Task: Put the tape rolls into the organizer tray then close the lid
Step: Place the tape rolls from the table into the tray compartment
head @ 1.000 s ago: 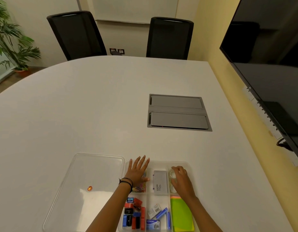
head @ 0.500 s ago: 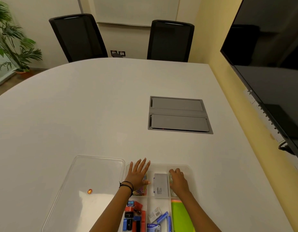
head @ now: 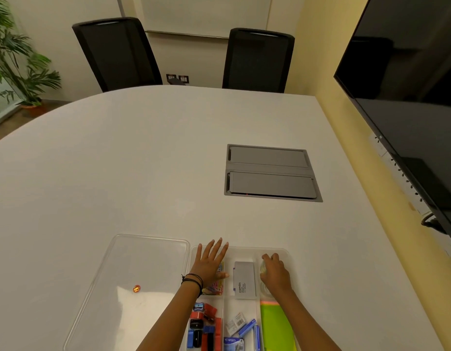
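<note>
Clear plastic tape rolls (head: 263,271), far-right compartment of the organizer tray (head: 290,257): I am seating them flat under my curled right hand (head: 276,274), left hand (head: 209,266) splayed bracing the tray, lid (head: 133,282) waiting left.

An office meeting room, by every sign. Large white oval desk (head: 118,160) filling the middle, with a grey flush cable hatch (head: 271,173) set into its top right of centre. Two black mesh-backed office chairs (head: 118,51) pushed in at the far edge, wall sockets (head: 177,78) low between them. A whiteboard (head: 206,13) on the far wall above. A big dark flat screen (head: 409,97) mounted on the yellow right wall, a white socket strip (head: 406,188) beneath it. A potted palm (head: 14,59) in the far left corner. Near edge: a clear organizer tray (head: 290,257) of stationery, such as staple boxes (head: 233,343) and bright sticky notes (head: 276,328).
</note>
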`<state>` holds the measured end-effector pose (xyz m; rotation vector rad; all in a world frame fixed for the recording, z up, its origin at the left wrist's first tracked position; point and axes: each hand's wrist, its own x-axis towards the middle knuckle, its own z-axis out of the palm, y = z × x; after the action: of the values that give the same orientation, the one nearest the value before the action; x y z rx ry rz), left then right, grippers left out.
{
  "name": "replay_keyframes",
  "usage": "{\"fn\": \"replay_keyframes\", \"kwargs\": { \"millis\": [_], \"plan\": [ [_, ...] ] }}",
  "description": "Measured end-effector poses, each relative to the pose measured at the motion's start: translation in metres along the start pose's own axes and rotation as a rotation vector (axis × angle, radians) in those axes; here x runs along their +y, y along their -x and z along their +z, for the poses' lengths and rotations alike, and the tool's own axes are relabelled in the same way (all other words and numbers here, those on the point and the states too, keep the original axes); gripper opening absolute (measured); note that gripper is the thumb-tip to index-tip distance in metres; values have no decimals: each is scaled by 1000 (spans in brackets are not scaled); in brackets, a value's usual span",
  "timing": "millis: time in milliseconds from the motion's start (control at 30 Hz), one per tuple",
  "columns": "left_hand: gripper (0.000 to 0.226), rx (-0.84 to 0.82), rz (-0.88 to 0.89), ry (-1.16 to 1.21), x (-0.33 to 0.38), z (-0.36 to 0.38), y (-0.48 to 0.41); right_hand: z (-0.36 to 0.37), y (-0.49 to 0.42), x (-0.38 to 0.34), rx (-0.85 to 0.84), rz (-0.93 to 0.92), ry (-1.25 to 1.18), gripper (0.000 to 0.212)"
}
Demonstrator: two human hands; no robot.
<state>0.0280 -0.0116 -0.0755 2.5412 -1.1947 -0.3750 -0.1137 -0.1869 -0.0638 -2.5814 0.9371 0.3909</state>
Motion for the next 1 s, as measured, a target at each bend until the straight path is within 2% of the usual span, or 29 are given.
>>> {"fn": "replay_keyframes", "kwargs": {
  "millis": [200, 500, 667, 833, 1000],
  "plan": [
    [144, 1, -5, 0, 0, -1, 0, 6, -3, -5, -6, 11, 80, 46],
    [141, -1, -7, 10, -2, -1, 0, 11, -3, 1, 51, 38, -58, 39],
    [118, -1, -17, 31, -3, -1, -1, 9, -2, 1, 69, 19, -75, 45],
    [141, 15, -16, -3, -3, 3, -2, 9, 0, -1, 72, 7, -77, 46],
    [142, 12, -6, -10, -2, 1, -2, 10, 1, -2, 71, 20, -99, 44]
  ]
}}
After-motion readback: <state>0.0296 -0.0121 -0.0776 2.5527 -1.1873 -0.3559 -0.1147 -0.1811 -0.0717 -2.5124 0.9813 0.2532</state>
